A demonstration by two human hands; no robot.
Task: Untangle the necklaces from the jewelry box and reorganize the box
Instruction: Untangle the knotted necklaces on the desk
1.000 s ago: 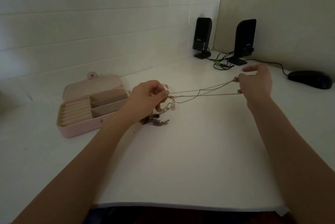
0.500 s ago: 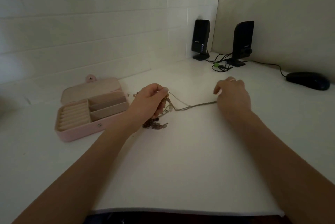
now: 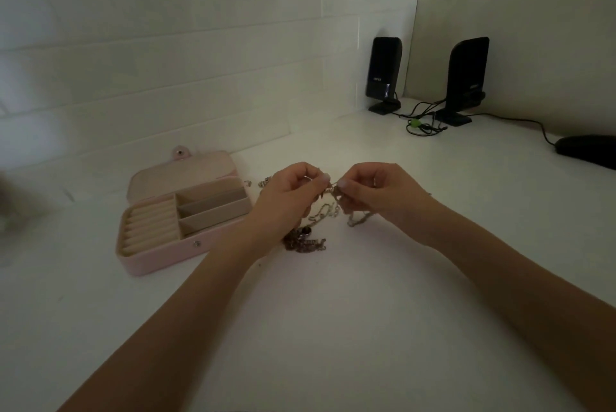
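On the white desk (image 3: 333,328) both forearms reach in from the lower corners and meet near the middle, where the left hand (image 3: 286,198) and right hand (image 3: 376,195), fingers curled, each pinch the tangled necklaces (image 3: 328,208) between thumb and fingertips, almost touching. The open pink jewelry box (image 3: 160,258) lies just left of the left wrist, its compartments bare. Chains trail from the knot onto the desk, partly hidden under the hands, and the dim light blurs which strand is which.
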